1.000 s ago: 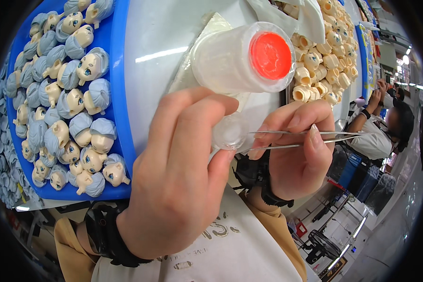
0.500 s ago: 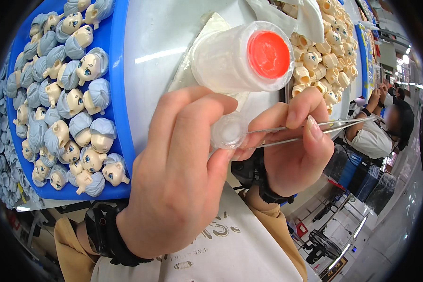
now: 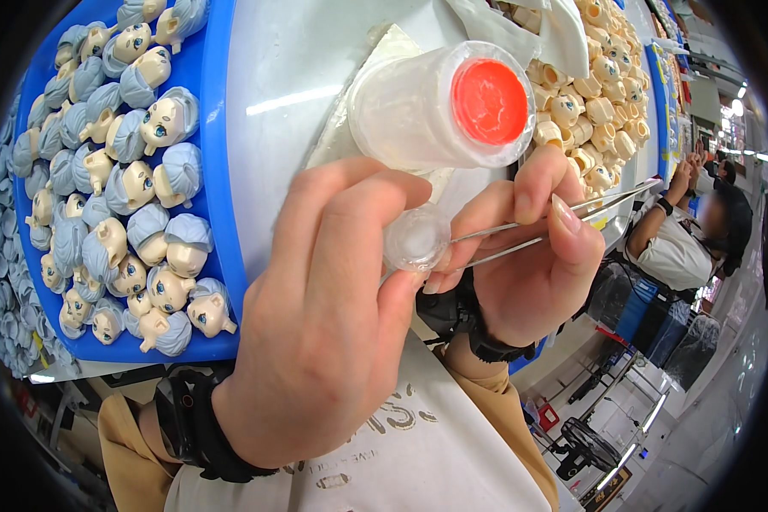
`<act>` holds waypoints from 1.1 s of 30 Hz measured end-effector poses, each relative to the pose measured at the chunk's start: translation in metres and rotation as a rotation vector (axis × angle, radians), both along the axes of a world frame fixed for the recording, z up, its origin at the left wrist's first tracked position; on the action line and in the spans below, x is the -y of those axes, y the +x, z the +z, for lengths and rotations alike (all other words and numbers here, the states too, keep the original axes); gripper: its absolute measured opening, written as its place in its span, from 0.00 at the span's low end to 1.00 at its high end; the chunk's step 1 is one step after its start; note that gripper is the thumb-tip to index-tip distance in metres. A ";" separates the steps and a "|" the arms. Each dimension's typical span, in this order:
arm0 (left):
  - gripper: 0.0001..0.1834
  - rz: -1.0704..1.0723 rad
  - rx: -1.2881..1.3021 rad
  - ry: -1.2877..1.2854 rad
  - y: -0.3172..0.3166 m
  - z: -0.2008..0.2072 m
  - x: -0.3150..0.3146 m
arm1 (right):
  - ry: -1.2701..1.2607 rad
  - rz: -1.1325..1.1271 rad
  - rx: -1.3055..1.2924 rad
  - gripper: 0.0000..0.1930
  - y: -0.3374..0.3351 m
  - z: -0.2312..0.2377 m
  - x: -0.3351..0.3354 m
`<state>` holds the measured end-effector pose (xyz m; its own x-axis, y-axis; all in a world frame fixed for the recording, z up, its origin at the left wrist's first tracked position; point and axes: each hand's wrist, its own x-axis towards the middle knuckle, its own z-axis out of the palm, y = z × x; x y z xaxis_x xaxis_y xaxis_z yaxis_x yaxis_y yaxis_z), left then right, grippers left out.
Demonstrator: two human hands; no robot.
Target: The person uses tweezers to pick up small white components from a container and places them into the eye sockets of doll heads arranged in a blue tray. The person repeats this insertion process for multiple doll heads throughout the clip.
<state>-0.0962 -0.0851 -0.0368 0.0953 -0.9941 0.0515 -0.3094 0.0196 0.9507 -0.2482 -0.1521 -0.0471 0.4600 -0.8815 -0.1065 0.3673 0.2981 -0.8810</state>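
Pinching a clear round plastic piece (image 3: 417,238), the left hand (image 3: 316,316) has its grip nearly closed; the right hand (image 3: 538,269), just beside, clasps metal tweezers (image 3: 642,189). Slackening could drop the piece; a nudge could topple the translucent cup (image 3: 401,111) beyond.

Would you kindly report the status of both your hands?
Left hand pinching small clear round piece. Right hand holding tweezers. Translucent cup just beyond both hands, not between them.

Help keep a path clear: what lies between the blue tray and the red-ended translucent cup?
In the head view, white tabletop lies beside the blue tray, then a pale flat slab beside the translucent cup.
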 end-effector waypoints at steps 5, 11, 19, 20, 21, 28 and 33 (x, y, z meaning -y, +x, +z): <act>0.20 -0.014 0.009 0.006 0.000 0.001 0.000 | 0.068 -0.018 0.067 0.12 -0.001 -0.001 0.000; 0.19 0.002 0.011 0.007 -0.001 0.000 -0.001 | 0.047 -0.030 0.063 0.11 0.002 0.000 -0.001; 0.20 -0.002 0.030 0.051 0.001 0.004 0.000 | -0.190 -0.129 -0.089 0.10 0.000 0.009 -0.016; 0.20 0.000 0.039 0.045 0.001 0.003 0.000 | -0.169 -0.166 -0.056 0.11 -0.002 0.011 -0.018; 0.20 0.003 0.033 0.042 0.001 0.003 0.000 | -0.175 -0.194 -0.056 0.10 -0.002 0.011 -0.019; 0.22 0.018 -0.027 0.037 0.000 0.000 -0.003 | -0.165 -0.214 -0.138 0.10 0.005 0.013 -0.018; 0.22 0.009 -0.029 0.048 0.000 0.001 -0.001 | -0.116 -0.203 -0.206 0.10 0.007 0.011 -0.015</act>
<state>-0.0963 -0.0842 -0.0354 0.1048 -0.9945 0.0008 -0.2817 -0.0290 0.9591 -0.2412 -0.1375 -0.0358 0.2524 -0.9649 -0.0726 0.2196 0.1302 -0.9669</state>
